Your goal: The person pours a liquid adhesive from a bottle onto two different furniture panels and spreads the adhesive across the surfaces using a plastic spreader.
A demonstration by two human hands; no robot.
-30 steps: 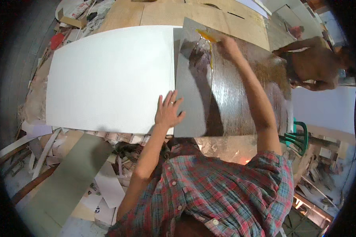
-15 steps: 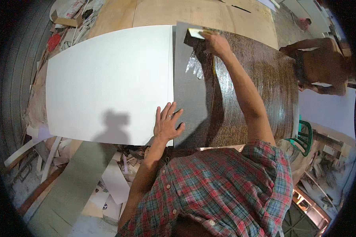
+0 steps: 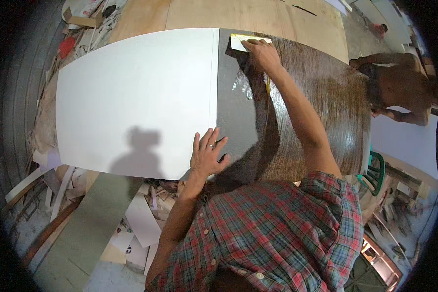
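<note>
Head view, white spreader (image 3: 237, 44), partly hidden by right hand (image 3: 264, 55)

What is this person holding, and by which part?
The right hand holds a flat white spreader by the edge nearer the person; the left hand, spread open, holds nothing.

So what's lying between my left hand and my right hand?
The head view shows a grey strip between your left hand and right hand, with a shiny smear and a dark shadow on it.
</note>
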